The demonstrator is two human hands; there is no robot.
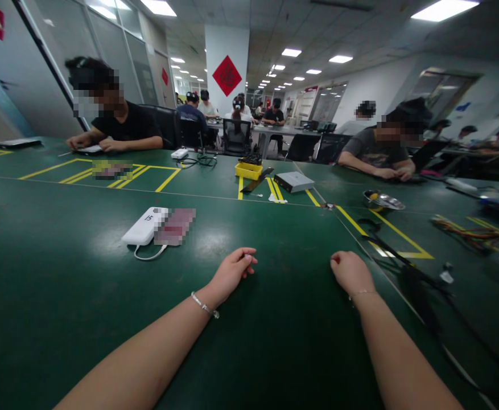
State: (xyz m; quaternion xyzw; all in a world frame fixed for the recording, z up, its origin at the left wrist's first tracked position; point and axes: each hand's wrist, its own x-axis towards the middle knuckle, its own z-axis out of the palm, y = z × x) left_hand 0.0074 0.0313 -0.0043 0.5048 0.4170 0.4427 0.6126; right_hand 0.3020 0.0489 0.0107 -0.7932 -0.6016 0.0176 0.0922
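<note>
My left hand (232, 272) rests over the green table (292, 341), its fingers loosely bent and a little apart, with no object visible in it. A silvery bracelet (204, 306) circles that wrist. To the right, my right hand (353, 274) lies with its fingers curled in, and I see nothing held; its palm side is hidden. A thin bracelet (362, 293) is on this wrist. Nearest to my left hand is a white power bank (145, 225) marked "15". Its short white cable (149, 258) runs to a blurred, reddish, phone-like slab (176, 226) lying against it.
Black cables (411, 273) trail along the right side, near a metal bowl (383, 200) and colored wires (466, 233). Farther back are a yellow tray (249, 170) and a grey box (294, 181). Two people sit across the table, left and right.
</note>
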